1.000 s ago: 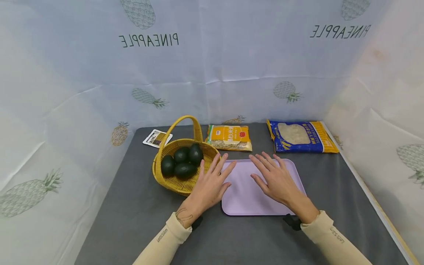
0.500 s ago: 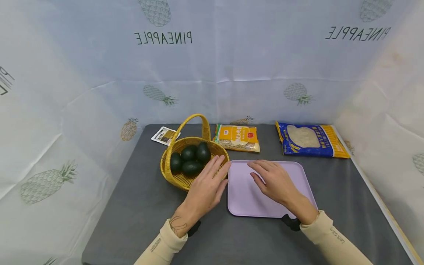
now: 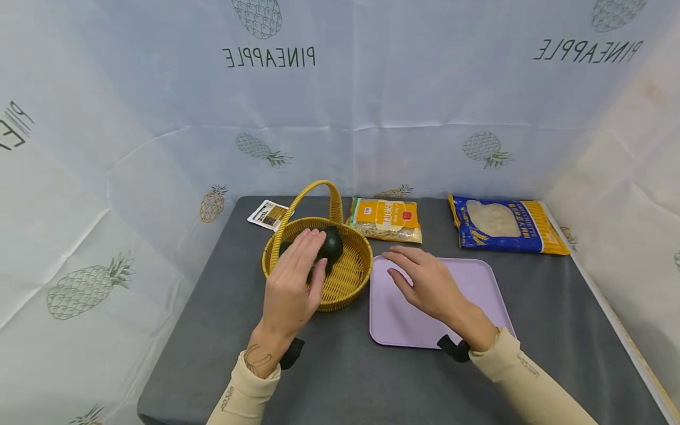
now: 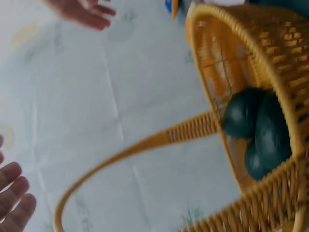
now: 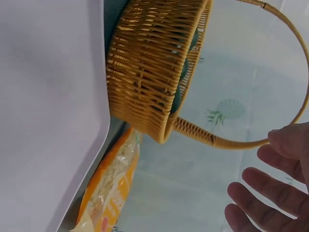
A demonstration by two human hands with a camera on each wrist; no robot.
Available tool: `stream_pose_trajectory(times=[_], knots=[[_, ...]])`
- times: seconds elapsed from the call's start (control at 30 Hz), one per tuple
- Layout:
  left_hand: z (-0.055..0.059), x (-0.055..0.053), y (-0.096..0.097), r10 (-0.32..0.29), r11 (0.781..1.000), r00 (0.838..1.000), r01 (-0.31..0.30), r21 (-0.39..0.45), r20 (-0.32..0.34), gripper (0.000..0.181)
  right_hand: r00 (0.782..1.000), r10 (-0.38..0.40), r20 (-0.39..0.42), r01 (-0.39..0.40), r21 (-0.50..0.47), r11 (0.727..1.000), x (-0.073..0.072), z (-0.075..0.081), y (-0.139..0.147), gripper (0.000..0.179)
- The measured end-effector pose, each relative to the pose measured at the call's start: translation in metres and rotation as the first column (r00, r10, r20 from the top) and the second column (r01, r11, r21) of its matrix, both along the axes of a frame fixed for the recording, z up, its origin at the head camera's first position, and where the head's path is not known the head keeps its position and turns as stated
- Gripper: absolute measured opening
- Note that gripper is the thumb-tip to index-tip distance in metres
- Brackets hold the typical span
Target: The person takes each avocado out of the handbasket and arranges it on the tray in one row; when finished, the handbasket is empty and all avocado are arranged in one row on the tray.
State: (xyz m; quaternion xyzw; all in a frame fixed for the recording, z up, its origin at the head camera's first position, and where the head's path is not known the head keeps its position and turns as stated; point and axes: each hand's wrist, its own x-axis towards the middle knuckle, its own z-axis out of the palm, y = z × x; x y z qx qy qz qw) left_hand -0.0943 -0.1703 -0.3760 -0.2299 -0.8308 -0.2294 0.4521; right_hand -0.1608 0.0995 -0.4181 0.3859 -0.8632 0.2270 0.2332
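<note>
My left hand (image 3: 291, 283) hovers over the near left side of a yellow wicker basket (image 3: 347, 283), fingers extended, holding nothing. Dark green avocados (image 3: 332, 242) lie in the basket, partly hidden by that hand in the head view; the left wrist view shows several avocados (image 4: 244, 113) more plainly. An arched handle (image 3: 336, 203) rises over the basket. My right hand (image 3: 427, 286) is held above a flat lilac tray (image 3: 395, 324), its fingers loosely bent and grasping nothing. In the right wrist view, the right hand's fingers (image 5: 263, 212) are spread.
Behind the basket lies a small white packet (image 3: 269, 215). An orange-and-clear food bag (image 3: 386, 219) is at the back middle, and a blue-and-yellow pasta bag (image 3: 504, 226) at the back right. Pineapple-print cloth (image 3: 404, 88) hangs around the grey table (image 3: 212, 330).
The left hand has shifted left and over the basket, covering some avocados. The right hand has moved slightly left, its fingers more bent. The head view has turned a little left.
</note>
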Motion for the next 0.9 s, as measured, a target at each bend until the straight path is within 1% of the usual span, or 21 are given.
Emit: stream_pose_trajectory(times=[0.07,0.13,0.17,0.27,0.37,0.5,0.6,0.67,0.8,0.9], knots=[[0.0,0.0,-0.007,0.022,0.997,0.999,-0.019,0.072,-0.043,0.038,1.0,0.002,0.021,-0.002,-0.007,1.0,-0.002,0.0,-0.004,0.035],[-0.001,0.0,-0.013,0.059,0.989,0.997,-0.05,0.14,-0.055,0.04,0.999,0.005,0.045,-0.004,-0.013,1.0,-0.003,0.0,-0.008,0.035],[-0.002,0.0,-0.016,0.08,0.983,0.996,-0.07,0.171,-0.05,0.042,0.998,0.007,0.055,-0.007,-0.016,1.0,-0.004,-0.001,-0.01,0.035],[-0.007,-0.001,-0.022,0.125,0.96,0.992,-0.121,0.254,0.0,0.048,0.997,0.017,0.074,-0.016,-0.02,1.0,-0.006,-0.001,-0.016,0.034],[-0.014,-0.001,-0.027,0.143,0.935,0.987,-0.159,0.317,0.072,0.048,0.995,0.031,0.095,-0.029,-0.024,0.999,-0.009,-0.002,-0.024,0.034],[-0.018,-0.001,-0.032,0.123,0.895,0.982,-0.173,0.41,0.144,0.043,0.988,0.037,0.149,-0.034,-0.023,0.999,-0.012,-0.001,-0.032,0.033],[-0.019,-0.002,-0.035,0.098,0.866,0.979,-0.173,0.47,0.179,0.038,0.98,0.037,0.197,-0.035,-0.016,0.999,-0.014,0.001,-0.039,0.033],[-0.02,-0.002,-0.038,0.084,0.851,0.977,-0.173,0.496,0.196,0.035,0.974,0.037,0.224,-0.036,-0.006,0.999,-0.016,0.001,-0.043,0.033],[-0.019,-0.002,-0.042,0.048,0.835,0.974,-0.161,0.527,0.221,0.03,0.962,0.054,0.269,-0.055,-0.002,0.998,-0.022,0.002,-0.053,0.033],[-0.018,-0.002,-0.044,0.03,0.829,0.972,-0.154,0.538,0.231,0.028,0.954,0.08,0.289,-0.081,-0.007,0.997,-0.028,0.002,-0.06,0.032]])
